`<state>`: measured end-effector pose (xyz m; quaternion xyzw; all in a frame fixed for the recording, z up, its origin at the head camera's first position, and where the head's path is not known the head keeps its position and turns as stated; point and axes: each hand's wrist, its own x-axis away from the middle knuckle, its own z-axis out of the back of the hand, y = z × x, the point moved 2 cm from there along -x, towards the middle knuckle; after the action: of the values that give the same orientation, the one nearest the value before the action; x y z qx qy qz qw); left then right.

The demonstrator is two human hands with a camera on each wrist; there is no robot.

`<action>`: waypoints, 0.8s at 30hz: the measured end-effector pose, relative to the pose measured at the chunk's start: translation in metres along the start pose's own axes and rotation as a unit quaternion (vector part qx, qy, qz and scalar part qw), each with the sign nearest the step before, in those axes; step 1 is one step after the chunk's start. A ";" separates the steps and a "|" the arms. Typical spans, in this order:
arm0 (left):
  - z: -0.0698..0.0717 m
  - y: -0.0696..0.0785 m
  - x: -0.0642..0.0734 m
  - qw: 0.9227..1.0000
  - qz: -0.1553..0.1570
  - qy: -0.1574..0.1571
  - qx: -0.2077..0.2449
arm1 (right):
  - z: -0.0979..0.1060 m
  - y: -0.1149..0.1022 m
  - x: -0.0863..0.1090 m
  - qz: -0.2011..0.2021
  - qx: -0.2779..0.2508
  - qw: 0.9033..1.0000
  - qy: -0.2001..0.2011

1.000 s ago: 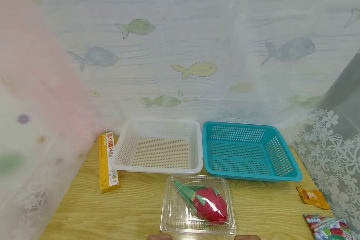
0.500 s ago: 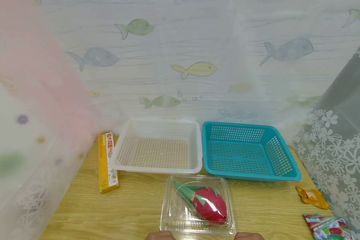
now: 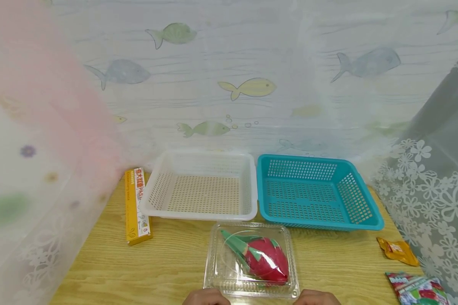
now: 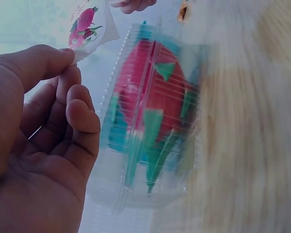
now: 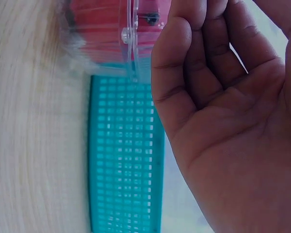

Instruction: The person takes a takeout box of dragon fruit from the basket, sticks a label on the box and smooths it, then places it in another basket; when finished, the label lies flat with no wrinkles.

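Observation:
Between thumb and forefinger, my left hand (image 4: 48, 116) pinches a thin pale label (image 4: 87, 31) printed with dragon fruits. Fingers of my right hand (image 5: 218, 82) appear at the label's far edge in the left wrist view, gripping there; its fingertips run out of the right wrist view. Beyond both hands, a closed clear plastic clamshell box (image 3: 217, 271) lies on the table. Inside it is a red dragon fruit (image 3: 267, 258) with green leaf tips, apparently a model. In the head view only the tops of the left hand (image 3: 207, 297) and right hand (image 3: 316, 298) show.
Behind the box stand a white basket (image 3: 198, 214) and a teal basket (image 3: 309, 224), side by side. A yellow pasta box (image 3: 137, 207) lies at the left. Two small packets, one orange (image 3: 398, 250) and one multicoloured (image 3: 420, 290), lie at the right. Patterned curtains (image 3: 229, 63) surround the table.
Both hands have come slightly further up into the bottom of the head view, in front of the box. The box, baskets and packets stay where they were.

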<state>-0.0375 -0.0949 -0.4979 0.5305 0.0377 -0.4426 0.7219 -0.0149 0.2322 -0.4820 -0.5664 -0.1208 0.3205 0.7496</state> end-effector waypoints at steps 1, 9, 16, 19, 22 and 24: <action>0.001 0.000 -0.001 1.000 0.002 0.003 0.005 | 0.000 0.000 0.000 0.000 0.004 1.000 0.008; 0.007 0.003 -0.008 0.998 0.042 0.014 0.042 | 0.004 0.001 -0.002 0.015 0.048 0.998 0.049; 0.008 0.006 -0.013 0.997 0.063 0.032 0.036 | 0.002 -0.002 -0.009 0.034 0.090 0.991 0.094; 0.010 0.008 -0.016 0.997 0.071 0.033 0.027 | 0.000 -0.007 -0.012 0.005 0.119 0.985 0.126; 0.011 0.009 -0.020 0.994 0.096 0.031 0.030 | 0.000 -0.011 -0.014 -0.044 0.136 0.980 0.140; 0.013 0.009 -0.021 0.992 0.119 0.025 0.043 | 0.001 -0.013 -0.016 -0.070 0.138 0.978 0.139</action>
<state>-0.0494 -0.0920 -0.4742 0.5730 -0.0266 -0.3416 0.7445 -0.0232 0.2208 -0.4670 -0.4869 -0.0096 0.1994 0.8503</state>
